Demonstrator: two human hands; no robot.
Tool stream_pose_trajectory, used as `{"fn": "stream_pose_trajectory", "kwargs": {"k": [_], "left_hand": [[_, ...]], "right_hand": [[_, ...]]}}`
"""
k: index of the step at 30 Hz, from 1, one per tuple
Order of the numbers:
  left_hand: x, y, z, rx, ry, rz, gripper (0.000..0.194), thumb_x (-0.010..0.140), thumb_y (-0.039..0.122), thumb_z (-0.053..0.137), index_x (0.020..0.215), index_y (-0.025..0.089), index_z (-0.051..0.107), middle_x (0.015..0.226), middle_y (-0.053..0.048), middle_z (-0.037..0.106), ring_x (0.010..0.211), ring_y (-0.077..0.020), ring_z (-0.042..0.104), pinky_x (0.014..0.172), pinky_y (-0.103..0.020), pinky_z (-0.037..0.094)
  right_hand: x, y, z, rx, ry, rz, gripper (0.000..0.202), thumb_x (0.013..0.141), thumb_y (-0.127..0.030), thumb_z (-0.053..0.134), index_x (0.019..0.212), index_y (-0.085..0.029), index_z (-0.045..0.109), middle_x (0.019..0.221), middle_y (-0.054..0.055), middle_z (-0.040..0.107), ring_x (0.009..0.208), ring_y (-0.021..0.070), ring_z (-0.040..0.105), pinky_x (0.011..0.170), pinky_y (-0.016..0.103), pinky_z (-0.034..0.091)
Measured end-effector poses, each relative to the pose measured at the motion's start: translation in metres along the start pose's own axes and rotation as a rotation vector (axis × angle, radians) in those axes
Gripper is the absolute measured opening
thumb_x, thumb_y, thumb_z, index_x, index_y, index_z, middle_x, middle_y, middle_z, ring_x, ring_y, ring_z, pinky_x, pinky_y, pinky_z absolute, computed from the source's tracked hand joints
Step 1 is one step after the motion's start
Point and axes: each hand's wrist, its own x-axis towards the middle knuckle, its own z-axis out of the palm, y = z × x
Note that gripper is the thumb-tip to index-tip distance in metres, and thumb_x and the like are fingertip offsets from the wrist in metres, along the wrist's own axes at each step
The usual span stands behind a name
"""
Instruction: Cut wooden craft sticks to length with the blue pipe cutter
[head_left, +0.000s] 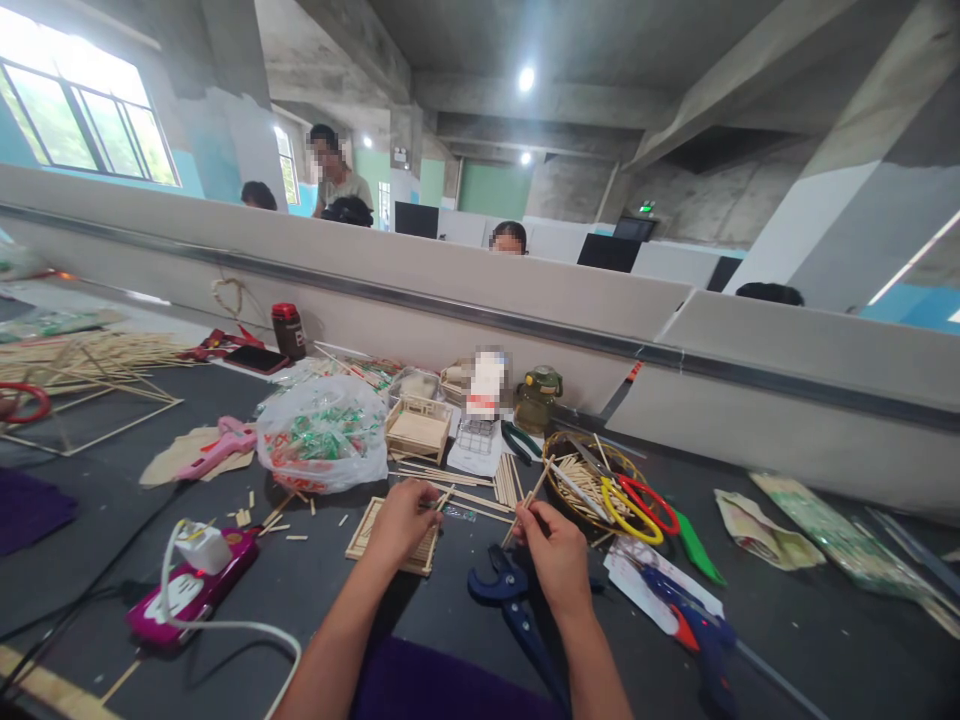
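Observation:
My left hand (401, 525) is closed in a pinch on a thin wooden stick (447, 496). Under that hand lies a small flat panel of wooden sticks (361, 532), partly covered by the fingers. Further right, my right hand (556, 555) grips another wooden stick (538, 482) that points up and away; a second stick may cross it at the fingers. A blue-handled cutter (517, 605) with a curved jaw rests just left of the right wrist. Loose sticks (457, 485) lie on the dark table beyond both hands, before a small stick-built model (418, 430).
Scissors with red and yellow handles (637, 510) lie on a basket of sticks (577, 485). A blue glue gun (701, 640) is at right, a pink one (217, 448) at left. A plastic bag (330, 470), power strip (199, 585) and cable flank the left arm. People are beyond the partition (450, 290).

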Motion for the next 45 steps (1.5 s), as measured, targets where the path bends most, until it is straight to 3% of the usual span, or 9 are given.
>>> {"fn": "stream_pose_trajectory", "kwargs": {"k": [7, 11, 15, 18, 30, 34, 37, 42, 45], "left_hand": [[-0.006, 0.004, -0.007, 0.092, -0.070, -0.001, 0.022, 0.066, -0.002, 0.057, 0.076, 0.017, 0.063, 0.077, -0.001, 0.063, 0.074, -0.0147, 0.056, 0.066, -0.024, 0.037], [-0.005, 0.005, -0.013, 0.088, -0.053, -0.029, 0.017, 0.072, 0.005, 0.057, 0.080, 0.018, 0.065, 0.082, -0.002, 0.065, 0.077, -0.0157, 0.059, 0.069, -0.025, 0.040], [-0.002, 0.008, -0.017, 0.375, 0.083, -0.067, 0.015, 0.081, 0.016, 0.054, 0.083, 0.018, 0.069, 0.091, -0.008, 0.065, 0.092, -0.0217, 0.057, 0.078, -0.029, 0.040], [-0.001, 0.011, -0.019, 0.510, 0.058, -0.078, 0.020, 0.083, 0.018, 0.052, 0.084, 0.020, 0.072, 0.092, -0.009, 0.066, 0.096, -0.0237, 0.056, 0.079, -0.030, 0.041], [0.006, 0.009, -0.014, 0.521, 0.008, -0.096, 0.019, 0.080, 0.012, 0.051, 0.075, 0.018, 0.068, 0.087, -0.008, 0.066, 0.078, -0.0196, 0.064, 0.067, -0.027, 0.040], [0.002, 0.015, -0.014, 0.525, 0.102, -0.098, 0.023, 0.090, 0.017, 0.040, 0.088, 0.017, 0.063, 0.101, -0.010, 0.062, 0.080, -0.0190, 0.063, 0.067, -0.028, 0.041], [-0.002, 0.022, -0.023, 0.415, 0.277, -0.053, 0.023, 0.093, 0.022, 0.037, 0.091, 0.018, 0.059, 0.099, -0.008, 0.060, 0.084, -0.0188, 0.061, 0.072, -0.027, 0.042], [0.000, 0.024, -0.054, 0.265, 0.596, 0.043, 0.022, 0.093, 0.023, 0.037, 0.085, 0.019, 0.056, 0.093, -0.007, 0.060, 0.090, -0.0197, 0.058, 0.082, -0.028, 0.043], [0.002, 0.016, -0.070, 0.422, 0.587, -0.023, 0.024, 0.094, 0.023, 0.035, 0.090, 0.017, 0.059, 0.099, -0.009, 0.060, 0.090, -0.0212, 0.059, 0.082, -0.030, 0.043]], "right_hand": [[0.001, 0.004, 0.000, -0.001, 0.006, -0.001, 0.048, 0.079, -0.062, 0.054, 0.084, -0.017, 0.070, 0.076, 0.007, 0.072, 0.064, 0.0205, 0.068, 0.058, 0.026, 0.054], [0.001, 0.000, -0.002, -0.008, 0.028, -0.026, 0.048, 0.080, -0.062, 0.054, 0.086, -0.017, 0.071, 0.077, 0.007, 0.072, 0.065, 0.0210, 0.068, 0.061, 0.027, 0.054], [-0.001, -0.004, -0.003, -0.049, 0.028, -0.048, 0.046, 0.081, -0.060, 0.054, 0.083, -0.017, 0.069, 0.080, 0.008, 0.072, 0.063, 0.0198, 0.066, 0.062, 0.027, 0.053], [-0.001, -0.003, -0.002, -0.072, 0.016, -0.051, 0.047, 0.081, -0.061, 0.052, 0.083, -0.017, 0.069, 0.078, 0.008, 0.071, 0.063, 0.0192, 0.066, 0.063, 0.027, 0.053], [0.001, 0.005, -0.001, -0.068, 0.007, -0.075, 0.045, 0.085, -0.057, 0.049, 0.087, -0.017, 0.070, 0.075, 0.006, 0.070, 0.064, 0.0185, 0.066, 0.062, 0.025, 0.051], [0.001, 0.008, -0.001, -0.106, 0.008, -0.105, 0.044, 0.087, -0.055, 0.047, 0.088, -0.017, 0.070, 0.075, 0.006, 0.069, 0.066, 0.0180, 0.065, 0.063, 0.025, 0.050], [0.000, 0.008, 0.000, -0.125, -0.004, -0.109, 0.043, 0.087, -0.054, 0.046, 0.088, -0.017, 0.070, 0.074, 0.006, 0.069, 0.066, 0.0179, 0.065, 0.063, 0.025, 0.050], [-0.001, 0.005, -0.002, -0.109, -0.018, -0.101, 0.043, 0.087, -0.053, 0.046, 0.087, -0.017, 0.069, 0.078, 0.007, 0.069, 0.067, 0.0183, 0.065, 0.065, 0.026, 0.050], [-0.001, 0.004, -0.001, -0.099, -0.017, -0.108, 0.044, 0.087, -0.054, 0.046, 0.087, -0.017, 0.069, 0.076, 0.007, 0.068, 0.066, 0.0184, 0.065, 0.064, 0.026, 0.050]]}}
